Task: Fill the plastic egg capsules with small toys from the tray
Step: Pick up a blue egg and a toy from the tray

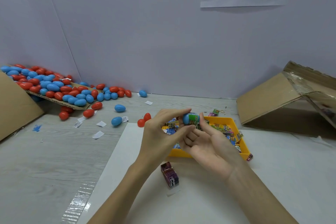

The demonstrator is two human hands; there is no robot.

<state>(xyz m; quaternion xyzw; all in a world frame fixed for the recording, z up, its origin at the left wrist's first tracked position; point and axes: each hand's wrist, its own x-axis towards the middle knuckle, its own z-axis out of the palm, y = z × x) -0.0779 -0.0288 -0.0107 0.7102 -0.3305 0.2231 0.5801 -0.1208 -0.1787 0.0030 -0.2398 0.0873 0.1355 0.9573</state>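
Holding a blue egg half [186, 119] above the yellow tray [234, 123], left hand [160, 132] pinches it btwn thumb & fingers, while right hand [209, 143], fingers half-curled, presses a green toy packet [194, 117] into its open end. Tray sits on the table [54, 151] w/ a heap of small wrapped toys [225, 130] inside; a purple packet [170, 174] lies just in front of it. Far left, a tipped cardboard box [16, 103] spills red & blue eggs [54, 85] over its flap onto the table; another cardboard box [283, 96] lies tilted at right, contents can't tell.

Table [54, 160] with eggs [120, 108], tray [234, 123]
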